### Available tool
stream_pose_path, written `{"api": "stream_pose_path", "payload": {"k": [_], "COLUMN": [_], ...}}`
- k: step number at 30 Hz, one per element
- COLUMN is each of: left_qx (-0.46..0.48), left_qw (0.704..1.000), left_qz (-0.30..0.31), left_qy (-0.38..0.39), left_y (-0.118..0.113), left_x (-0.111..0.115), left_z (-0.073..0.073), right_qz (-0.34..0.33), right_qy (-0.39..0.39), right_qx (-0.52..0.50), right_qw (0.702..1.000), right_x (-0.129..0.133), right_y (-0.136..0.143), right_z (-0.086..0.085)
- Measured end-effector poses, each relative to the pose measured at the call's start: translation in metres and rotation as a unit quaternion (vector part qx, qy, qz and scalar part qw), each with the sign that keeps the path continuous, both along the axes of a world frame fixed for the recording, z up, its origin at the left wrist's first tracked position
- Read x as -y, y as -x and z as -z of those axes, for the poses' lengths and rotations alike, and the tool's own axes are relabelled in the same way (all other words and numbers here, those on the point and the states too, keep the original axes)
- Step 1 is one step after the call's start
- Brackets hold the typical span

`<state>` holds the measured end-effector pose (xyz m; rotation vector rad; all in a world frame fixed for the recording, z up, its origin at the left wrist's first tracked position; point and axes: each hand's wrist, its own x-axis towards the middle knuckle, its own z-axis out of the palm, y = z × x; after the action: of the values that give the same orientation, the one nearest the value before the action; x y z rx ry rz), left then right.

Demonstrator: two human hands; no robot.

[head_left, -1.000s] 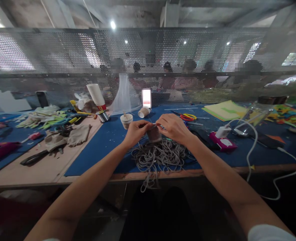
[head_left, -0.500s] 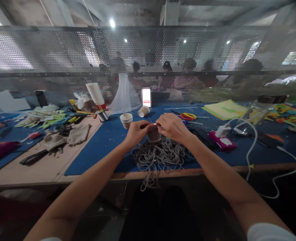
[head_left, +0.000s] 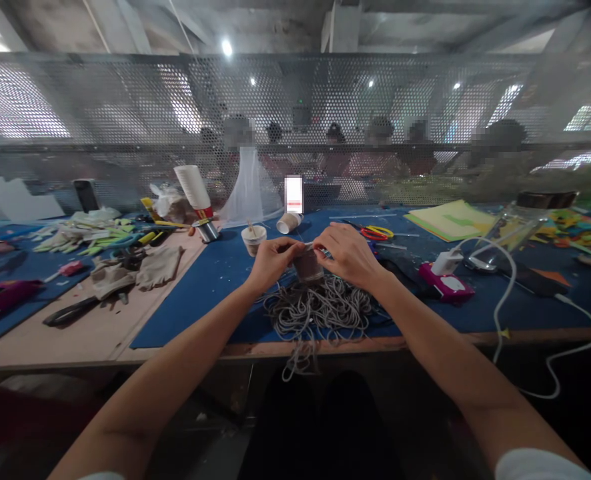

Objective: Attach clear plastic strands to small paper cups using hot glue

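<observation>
Left hand (head_left: 275,261) and right hand (head_left: 346,257) pinch a pale bit (head_left: 309,247) at a brown cup's (head_left: 309,268) rim.
The bit's shape is too small to read; the tapered cup is by tangled, looping grey cord (head_left: 320,308) on a blue mat (head_left: 200,293).

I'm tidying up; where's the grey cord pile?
In the head view, the grey cord pile lies centrally, partly over the table edge, between both forearms.

Scissors (head_left: 378,232) with red and yellow handles lie on the blue-covered desk (head_left: 190,293). Right of the scissors are paper sheets (head_left: 448,220), then a clear jar (head_left: 518,230). Nearer than the scissors, also rightward, a white charger (head_left: 445,263) stands on a purple block (head_left: 445,283). Behind the scissors rises a perforated screen (head_left: 175,157).
</observation>
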<state>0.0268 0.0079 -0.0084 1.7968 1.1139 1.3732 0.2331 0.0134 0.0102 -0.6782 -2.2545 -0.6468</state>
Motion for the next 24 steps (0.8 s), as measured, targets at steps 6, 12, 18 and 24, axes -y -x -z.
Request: {"api": "stream_pose_path", "payload": {"k": [6,12,18,24], "left_qx": [-0.022,-0.051,-0.071,-0.091], "left_qw": [1.000,0.998,0.997,0.995], "left_qz": [-0.013,-0.017,-0.024,-0.025], "left_qy": [-0.003,-0.022,-0.029,-0.043], "left_y": [-0.0022,-0.0028,-0.0035,-0.0035], "left_x": [0.0021,0.0027,0.0048,0.0049], "left_z": [-0.0005,0.0008,-0.0010,0.0015], "right_qz": [0.007,0.024,0.036,0.054], "right_qy": [-0.001,-0.007,-0.012,-0.029], "right_qx": [0.019,0.033,0.047,0.055], "right_qw": [1.000,0.999,0.998,0.997], "right_x": [0.0003,-0.0023,-0.0014,-0.0014], "right_y": [-0.0002,-0.0009,0.0008,0.0029], "right_z": [0.0012,0.0045,0.0058,0.0077]}}
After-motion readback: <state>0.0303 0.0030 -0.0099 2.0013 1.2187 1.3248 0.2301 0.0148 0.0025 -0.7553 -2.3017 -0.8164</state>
